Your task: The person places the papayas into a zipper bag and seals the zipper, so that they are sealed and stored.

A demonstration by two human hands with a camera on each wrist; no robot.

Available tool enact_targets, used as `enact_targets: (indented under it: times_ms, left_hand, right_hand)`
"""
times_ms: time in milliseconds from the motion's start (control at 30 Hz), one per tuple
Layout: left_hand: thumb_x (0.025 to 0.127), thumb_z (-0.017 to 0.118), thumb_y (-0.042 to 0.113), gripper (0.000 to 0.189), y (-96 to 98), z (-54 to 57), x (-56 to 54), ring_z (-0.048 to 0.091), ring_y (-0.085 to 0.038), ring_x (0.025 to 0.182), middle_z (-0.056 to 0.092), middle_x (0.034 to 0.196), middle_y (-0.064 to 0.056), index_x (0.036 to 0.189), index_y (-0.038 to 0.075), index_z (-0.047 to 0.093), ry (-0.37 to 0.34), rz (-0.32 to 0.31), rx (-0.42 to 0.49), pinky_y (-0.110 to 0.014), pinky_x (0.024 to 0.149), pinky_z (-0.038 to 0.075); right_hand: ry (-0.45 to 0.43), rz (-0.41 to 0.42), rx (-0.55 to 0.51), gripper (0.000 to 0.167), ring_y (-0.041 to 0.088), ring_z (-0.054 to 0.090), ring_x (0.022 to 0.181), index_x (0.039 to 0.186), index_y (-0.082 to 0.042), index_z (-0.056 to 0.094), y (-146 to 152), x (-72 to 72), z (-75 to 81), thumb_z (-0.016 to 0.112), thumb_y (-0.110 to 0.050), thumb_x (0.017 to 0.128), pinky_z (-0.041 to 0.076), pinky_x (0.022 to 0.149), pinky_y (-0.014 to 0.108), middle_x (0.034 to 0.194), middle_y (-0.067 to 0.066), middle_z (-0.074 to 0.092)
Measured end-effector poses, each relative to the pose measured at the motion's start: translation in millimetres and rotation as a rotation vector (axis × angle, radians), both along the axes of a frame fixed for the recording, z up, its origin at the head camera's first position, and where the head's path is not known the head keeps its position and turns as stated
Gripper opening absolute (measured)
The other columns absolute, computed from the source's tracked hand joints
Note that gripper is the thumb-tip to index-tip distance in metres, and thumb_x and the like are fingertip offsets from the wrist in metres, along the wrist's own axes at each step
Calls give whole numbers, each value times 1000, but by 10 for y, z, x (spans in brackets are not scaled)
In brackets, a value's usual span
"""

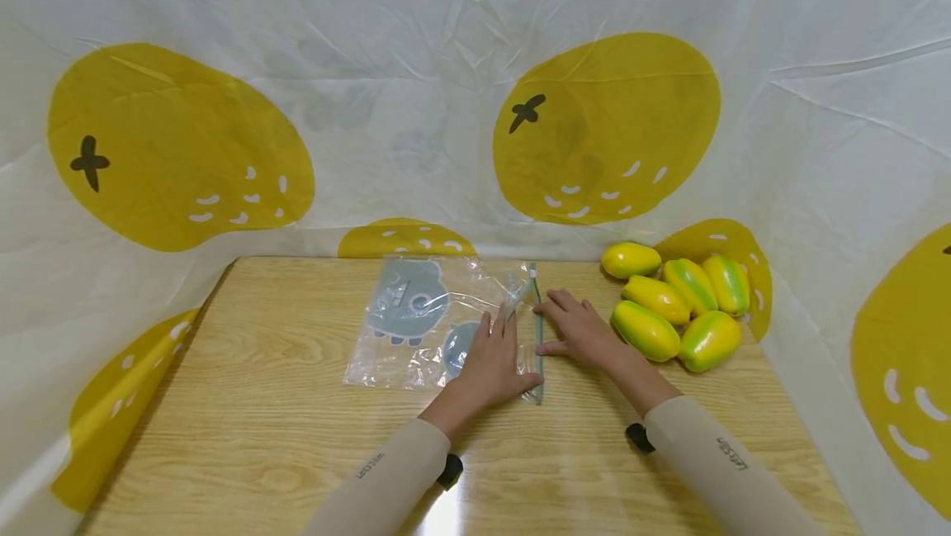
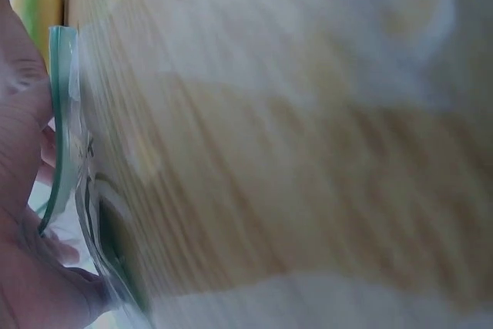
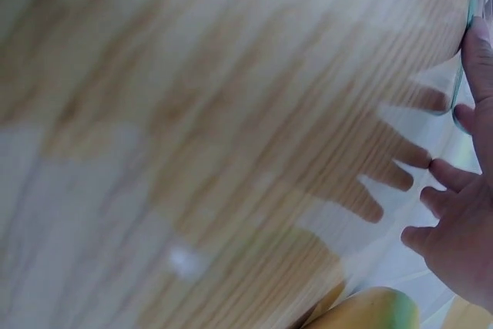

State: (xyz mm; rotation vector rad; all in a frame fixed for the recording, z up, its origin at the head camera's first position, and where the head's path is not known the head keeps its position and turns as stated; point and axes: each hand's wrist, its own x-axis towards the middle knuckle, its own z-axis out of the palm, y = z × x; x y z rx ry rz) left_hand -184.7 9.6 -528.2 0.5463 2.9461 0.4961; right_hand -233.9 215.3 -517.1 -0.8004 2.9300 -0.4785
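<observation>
A clear plastic zip bag (image 1: 407, 305) with a pale blue-green cartoon animal print lies flat on the wooden table. Its green zip strip (image 1: 538, 334) runs along the right side. My left hand (image 1: 490, 362) rests on the bag just left of this strip, fingers spread and fairly straight, thumb reaching toward the strip. From the other side, my right hand (image 1: 583, 331) touches the strip with its thumb and fingertips, the fingers extended. In the right wrist view, the thumb and index finger of the right hand (image 3: 470, 175) are at the strip's edge.
Several glossy yellow-and-green papaya-like fruits (image 1: 654, 301) are grouped on the table's right side, close to my right forearm. The wooden table (image 1: 282, 437) extends left and toward me. A white cloth (image 1: 401, 139) printed with big yellow fruits hangs behind and at both sides.
</observation>
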Motion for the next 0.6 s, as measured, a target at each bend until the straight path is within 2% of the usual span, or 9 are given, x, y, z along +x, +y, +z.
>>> enact_targets:
  times_ms: [167, 600]
  left_hand:
    - [75, 80, 71, 130, 5, 5, 9, 20, -48, 156, 5, 174, -18, 165, 4, 14, 4, 15, -4, -53, 124, 31]
    - [69, 88, 65, 132, -56, 7, 29, 19, -48, 156, -2, 174, -18, 163, 0, 20, 31, -2, 46, -63, 119, 34]
  right_hand:
    - [6, -37, 34, 77, 52, 32, 149, 146, -11, 54, -7, 16, -25, 80, -50, 84, 28, 110, 80, 159, 27, 40]
    - [16, -50, 46, 83, 54, 33, 148, 151, -8, 49, -33, 42, -16, 79, -50, 85, 29, 110, 79, 158, 29, 40]
